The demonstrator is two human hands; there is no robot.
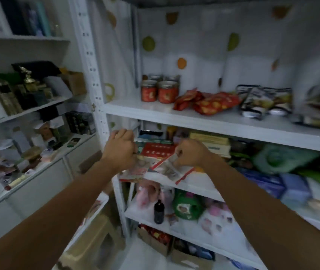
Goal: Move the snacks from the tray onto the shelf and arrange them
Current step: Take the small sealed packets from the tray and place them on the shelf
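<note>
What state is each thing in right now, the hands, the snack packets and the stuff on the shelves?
left hand: curled round the left packet
right hand: pinching the right packet
red jars: upright, lids on
red bags: lying flat
black bottle: upright, capped

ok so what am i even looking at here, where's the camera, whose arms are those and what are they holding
There is no machine here. This is one picture from a wide-angle camera worn on a person's head, looking forward and down. The two bare arms are that person's own. The left hand grips a snack packet and the right hand grips a second packet, both at the front of a white shelf. On the upper shelf stand red jars, with red snack bags and dark pouches beside them. The picture is blurred, so the labels cannot be read.
</note>
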